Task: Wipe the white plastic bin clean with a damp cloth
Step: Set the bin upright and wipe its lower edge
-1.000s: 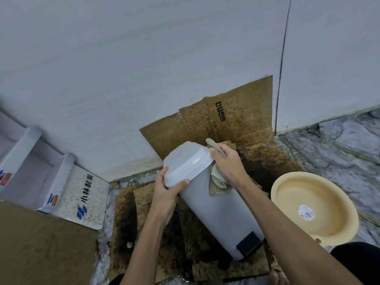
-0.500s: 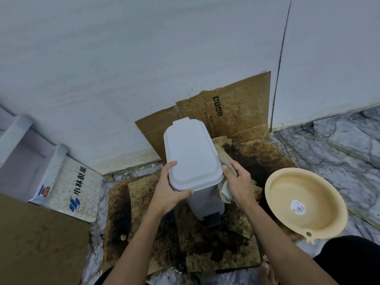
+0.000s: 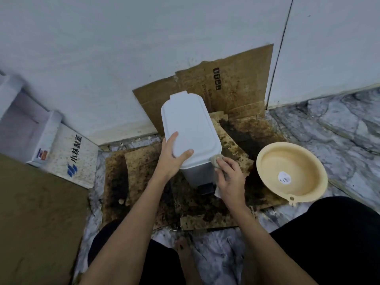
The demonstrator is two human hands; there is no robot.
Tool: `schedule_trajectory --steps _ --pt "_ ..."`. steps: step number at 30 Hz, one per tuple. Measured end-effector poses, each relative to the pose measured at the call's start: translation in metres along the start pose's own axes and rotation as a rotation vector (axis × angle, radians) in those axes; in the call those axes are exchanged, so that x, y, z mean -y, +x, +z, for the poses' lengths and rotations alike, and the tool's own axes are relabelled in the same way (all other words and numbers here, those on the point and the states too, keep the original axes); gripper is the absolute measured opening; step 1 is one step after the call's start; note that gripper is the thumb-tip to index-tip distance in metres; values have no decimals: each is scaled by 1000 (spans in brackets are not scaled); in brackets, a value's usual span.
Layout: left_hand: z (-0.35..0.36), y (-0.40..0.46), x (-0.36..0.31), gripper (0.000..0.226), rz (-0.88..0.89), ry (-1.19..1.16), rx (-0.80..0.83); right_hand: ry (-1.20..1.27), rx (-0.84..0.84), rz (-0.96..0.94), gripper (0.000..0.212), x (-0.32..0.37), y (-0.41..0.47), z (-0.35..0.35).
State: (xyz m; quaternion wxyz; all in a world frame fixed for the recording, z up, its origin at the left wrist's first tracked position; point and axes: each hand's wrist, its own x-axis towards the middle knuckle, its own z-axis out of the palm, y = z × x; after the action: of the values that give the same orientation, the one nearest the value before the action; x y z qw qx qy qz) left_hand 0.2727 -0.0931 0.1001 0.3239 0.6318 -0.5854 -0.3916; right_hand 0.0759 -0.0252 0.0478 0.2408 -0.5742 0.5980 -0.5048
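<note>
Both forearms reached forward over the stained cardboard as the left hand gripped the bin lid's near-left corner and the right hand pinched a cloth against its near-right corner.

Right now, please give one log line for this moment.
bin: upright, lid shut | left hand: grips lid | right hand: presses cloth on bin

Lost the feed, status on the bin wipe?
Left hand steadies bin by its lid. Right hand presses cloth on the near corner. Nothing blocking.
</note>
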Motion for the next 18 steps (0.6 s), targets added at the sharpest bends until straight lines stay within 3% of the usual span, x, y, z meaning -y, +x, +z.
schedule_trajectory --steps 8,12,18 --pt "0 -1 1 89 -2 -10 23 -96 86 -88 31 3 -21 24" --pt "-3 1 2 91 -2 -2 40 -107 130 -15 31 15 -32 51" --pt "-5 1 5 89 1 -19 47 -123 181 -56 32 26 -40 67"
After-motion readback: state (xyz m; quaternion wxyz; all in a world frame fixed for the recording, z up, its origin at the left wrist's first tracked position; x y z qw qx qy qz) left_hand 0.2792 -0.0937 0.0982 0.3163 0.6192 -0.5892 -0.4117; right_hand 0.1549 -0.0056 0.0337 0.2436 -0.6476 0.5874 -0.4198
